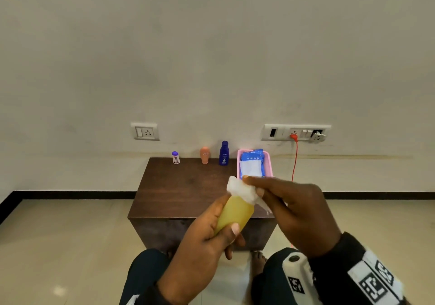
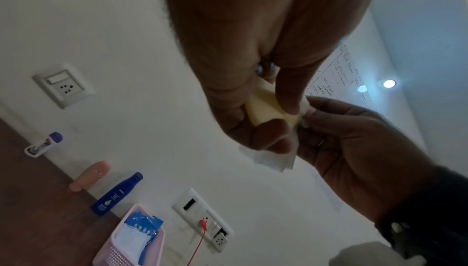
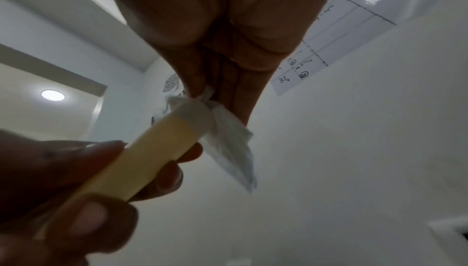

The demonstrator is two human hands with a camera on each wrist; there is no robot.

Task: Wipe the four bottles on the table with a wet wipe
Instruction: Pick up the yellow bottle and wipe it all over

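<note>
Hands (image 1: 207,236) gripping bottle (image 1: 233,213), wipe (image 1: 242,190)

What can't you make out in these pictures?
- Yellow bottle: its top is hidden in every view, wrapped in the wipe held by the right hand.
- Its lower end: covered by the left hand in the head view.
- Labels on the small white bottle and peach bottle: too small to read in the head view.
- Wall chart: writing blurred in the left wrist view, cut by the edge in the right wrist view.
</note>
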